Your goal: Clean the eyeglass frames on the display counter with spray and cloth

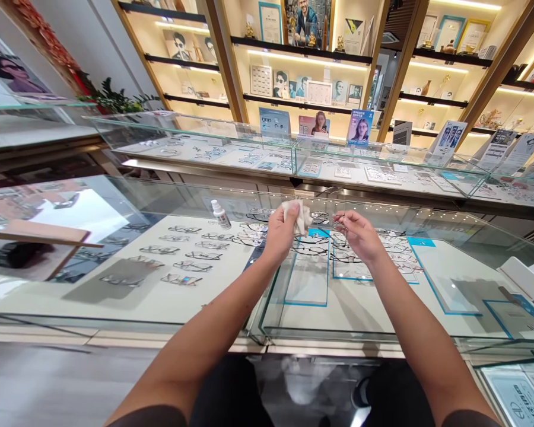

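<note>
My left hand (279, 230) is closed around a crumpled white cloth (299, 216), held above the glass display counter (204, 308). My right hand (359, 235) pinches a thin-framed pair of glasses (338, 228) beside the cloth, its fingers curled on the frame. Both hands hover close together over rows of spectacle frames (191, 255) lying under the glass. A small white spray bottle (221, 214) stands on the counter top, left of my left hand.
A second glass counter (293, 155) with more frames and upright leaflets (360, 127) runs behind. Lit wall shelves (302, 56) hold pictures and framed items. A green plant (115, 99) sits at the back left. White boxes (523, 279) lie at the right.
</note>
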Motion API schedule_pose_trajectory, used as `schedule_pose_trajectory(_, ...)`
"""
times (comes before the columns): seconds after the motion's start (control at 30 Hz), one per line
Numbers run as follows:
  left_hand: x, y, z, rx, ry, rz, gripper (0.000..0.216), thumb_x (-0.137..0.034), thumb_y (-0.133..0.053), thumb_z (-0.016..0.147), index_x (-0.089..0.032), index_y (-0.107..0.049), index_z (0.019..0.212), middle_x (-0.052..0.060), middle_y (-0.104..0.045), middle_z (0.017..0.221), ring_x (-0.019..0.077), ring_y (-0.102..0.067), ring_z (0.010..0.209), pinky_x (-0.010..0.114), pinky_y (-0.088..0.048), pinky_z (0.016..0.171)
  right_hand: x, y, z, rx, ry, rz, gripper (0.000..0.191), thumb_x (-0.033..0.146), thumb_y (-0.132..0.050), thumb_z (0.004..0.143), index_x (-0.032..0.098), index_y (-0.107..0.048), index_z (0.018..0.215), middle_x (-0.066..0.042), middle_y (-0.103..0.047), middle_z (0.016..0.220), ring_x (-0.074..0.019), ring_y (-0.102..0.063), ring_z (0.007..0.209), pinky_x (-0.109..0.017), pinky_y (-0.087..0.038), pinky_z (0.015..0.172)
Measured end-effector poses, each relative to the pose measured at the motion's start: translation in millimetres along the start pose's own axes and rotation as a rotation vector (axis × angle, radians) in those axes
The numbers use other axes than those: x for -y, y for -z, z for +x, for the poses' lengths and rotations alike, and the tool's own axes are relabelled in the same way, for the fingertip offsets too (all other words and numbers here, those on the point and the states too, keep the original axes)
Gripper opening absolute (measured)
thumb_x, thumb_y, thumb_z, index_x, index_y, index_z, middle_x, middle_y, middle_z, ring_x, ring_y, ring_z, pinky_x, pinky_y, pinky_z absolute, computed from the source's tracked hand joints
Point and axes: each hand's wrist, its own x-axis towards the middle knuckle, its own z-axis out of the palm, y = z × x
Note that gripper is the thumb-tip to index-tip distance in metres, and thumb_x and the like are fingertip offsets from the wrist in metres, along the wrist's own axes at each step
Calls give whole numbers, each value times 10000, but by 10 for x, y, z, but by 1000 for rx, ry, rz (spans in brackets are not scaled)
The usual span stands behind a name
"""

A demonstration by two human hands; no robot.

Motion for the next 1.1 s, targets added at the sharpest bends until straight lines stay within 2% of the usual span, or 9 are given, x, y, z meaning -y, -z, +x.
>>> schedule_pose_trajectory(0.2,-36,-54,-209,649,179,275,468,-519,-898,740,-195,-676,995,-33,-628,688,114,-546,518,214,-372,465,151,165,30,-18,42,126,355,456,-960,648,272,-679,761,-2,-757,919,-193,-679,964,-370,-511,957)
schedule_pose_trajectory(0.3,67,-132,-360,914,161,477,439,-539,-862,777,-201,-694,1001,-57,-556,655,104,-460,552,218,-324,520,162,179,29,1,50,101,372,469,-972,634,272,-680,754,16,-759,877,-175,-687,918,-343,-523,937)
schedule_pose_trajectory(0.43,192,-215,-502,1160,100,724,416,-570,-798,838,-214,-698,1027,3,-730,902,147,-609,713,252,-410,648,184,210,37,43,58,6,365,484,-964,638,261,-717,786,14,-738,844,-158,-687,897,-306,-526,909)
schedule_pose_trajectory(0.53,227,-202,-477,1042,-147,790,301,-509,-714,919,-214,-688,973,40,-757,971,199,-682,877,295,-465,767,223,264,39,66,57,-45,326,462,-930,669,252,-705,776,7,-702,831,-170,-681,876,-338,-533,932)
schedule_pose_trajectory(0.63,208,-124,-356,633,-489,815,203,-388,-597,986,-213,-645,895,53,-722,890,204,-666,860,336,-495,808,266,314,29,116,39,-89,328,449,-915,679,239,-671,743,6,-668,846,-171,-669,840,-369,-537,938)
schedule_pose_trajectory(0.7,181,-66,-271,310,-706,834,156,-368,-611,975,-215,-639,973,75,-726,956,230,-674,936,380,-514,875,286,330,18,181,12,-123,353,465,-914,686,227,-654,719,4,-661,842,-167,-667,824,-367,-532,920)
schedule_pose_trajectory(0.8,156,-12,-192,12,-944,875,435,-446,-723,918,-216,-590,1262,136,-712,1233,292,-658,1174,468,-496,1028,293,332,8,271,-23,-195,354,483,-905,716,215,-674,718,5,-676,830,-158,-666,818,-351,-511,902)
schedule_pose_trajectory(0.93,183,-7,-173,6,-1098,921,739,-517,-804,873,-240,-482,1478,169,-676,1406,331,-609,1318,501,-440,1112,276,333,15,356,-62,-296,328,483,-888,752,213,-702,747,6,-703,818,-160,-669,820,-354,-502,902)
schedule_pose_trajectory(1.1,234,-6,-176,65,-1048,1006,673,-519,-783,902,-250,-542,1470,145,-746,1331,337,-640,1285,484,-395,1107,279,338,25,417,-97,-381,303,472,-868,768,205,-724,765,-9,-727,811,-174,-670,830,-363,-495,905)
